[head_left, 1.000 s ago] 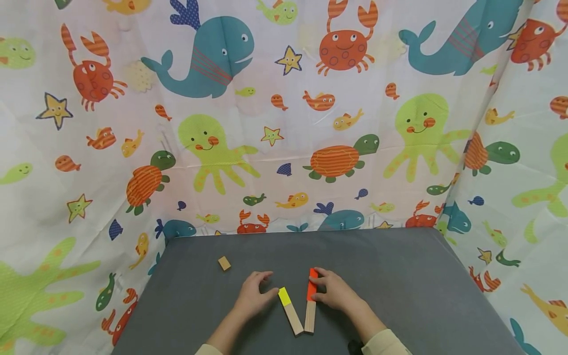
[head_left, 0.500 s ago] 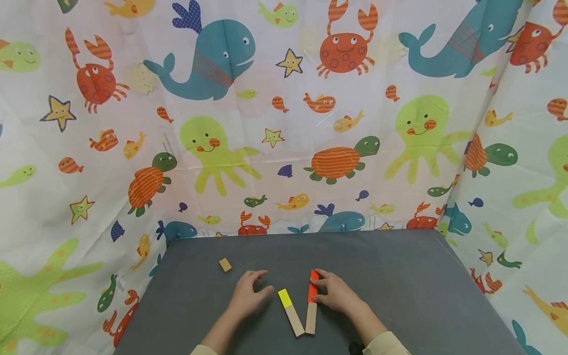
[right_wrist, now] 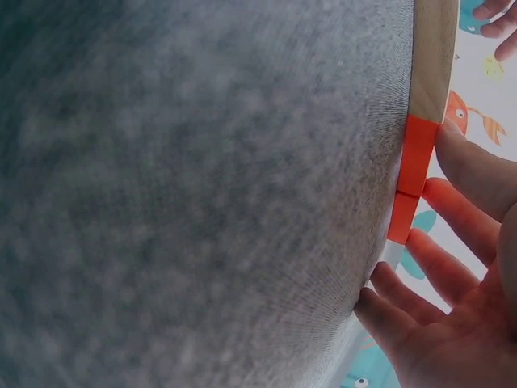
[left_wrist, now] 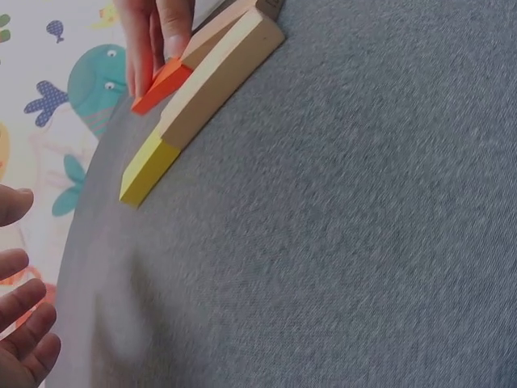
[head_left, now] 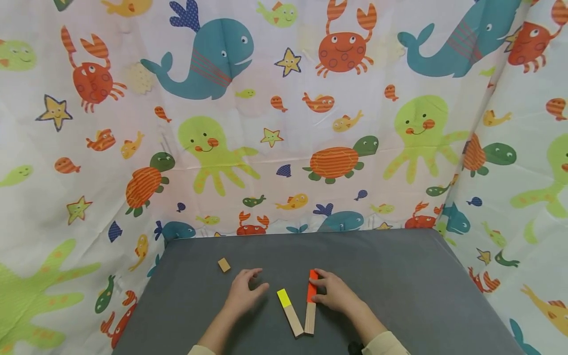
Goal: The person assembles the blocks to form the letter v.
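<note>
Two rows of wooden blocks form a narrow V on the grey table. The right row has red blocks (head_left: 312, 287) at its far end and a plain wood block (head_left: 310, 318) at its near end. My right hand (head_left: 334, 291) touches the red blocks with thumb and fingertips along their side; in the right wrist view a seam divides the red part. The left row joins a yellow block (head_left: 284, 298) to another plain wood block (left_wrist: 222, 77). Left of it, my left hand (head_left: 242, 293) hovers with relaxed, spread fingers and holds nothing.
A small tan block (head_left: 224, 265) lies alone at the back left of the table (head_left: 399, 276). Behind the table hangs a white curtain (head_left: 248, 162) printed with sea animals. A small black object (head_left: 355, 347) sits by the right sleeve.
My left hand has drawn away from the yellow block, moving left. My right hand stays at the red blocks, and both rows look unmoved.
</note>
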Motion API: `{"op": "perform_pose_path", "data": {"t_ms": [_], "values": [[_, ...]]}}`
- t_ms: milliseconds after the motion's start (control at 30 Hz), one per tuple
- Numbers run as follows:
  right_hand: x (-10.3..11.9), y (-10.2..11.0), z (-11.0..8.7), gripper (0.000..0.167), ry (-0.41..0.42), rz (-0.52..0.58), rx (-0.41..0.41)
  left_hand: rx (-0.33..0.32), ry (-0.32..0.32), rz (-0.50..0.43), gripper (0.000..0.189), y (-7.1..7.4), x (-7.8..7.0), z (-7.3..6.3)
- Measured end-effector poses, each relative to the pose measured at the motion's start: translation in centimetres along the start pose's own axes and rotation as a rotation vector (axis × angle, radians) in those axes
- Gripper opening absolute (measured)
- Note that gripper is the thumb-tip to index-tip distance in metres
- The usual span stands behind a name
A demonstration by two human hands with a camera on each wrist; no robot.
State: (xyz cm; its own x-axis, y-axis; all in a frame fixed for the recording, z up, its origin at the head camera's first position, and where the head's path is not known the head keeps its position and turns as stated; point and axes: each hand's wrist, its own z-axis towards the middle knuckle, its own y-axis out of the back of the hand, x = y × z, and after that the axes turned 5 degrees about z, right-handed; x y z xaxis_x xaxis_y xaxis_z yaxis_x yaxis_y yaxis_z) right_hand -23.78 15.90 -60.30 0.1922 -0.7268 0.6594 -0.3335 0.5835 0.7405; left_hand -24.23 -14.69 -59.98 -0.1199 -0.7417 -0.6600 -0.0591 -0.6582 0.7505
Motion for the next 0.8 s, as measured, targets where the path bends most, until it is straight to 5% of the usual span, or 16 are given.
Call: {"op": "perform_pose_path", "data": {"t_ms": [500, 800], "values": [[0.0, 0.1, -0.2, 0.058, 0.015, 0.01, -0.01, -0.079, 0.017, 0.007, 0.052, 1.1, 1.4, 0.2], [-0.1, 0.0, -0.2, 0.058, 0.01, 0.006, -0.009, -0.052, 0.062, 0.014, 0.053, 1.8, 1.6, 0.3]]}}
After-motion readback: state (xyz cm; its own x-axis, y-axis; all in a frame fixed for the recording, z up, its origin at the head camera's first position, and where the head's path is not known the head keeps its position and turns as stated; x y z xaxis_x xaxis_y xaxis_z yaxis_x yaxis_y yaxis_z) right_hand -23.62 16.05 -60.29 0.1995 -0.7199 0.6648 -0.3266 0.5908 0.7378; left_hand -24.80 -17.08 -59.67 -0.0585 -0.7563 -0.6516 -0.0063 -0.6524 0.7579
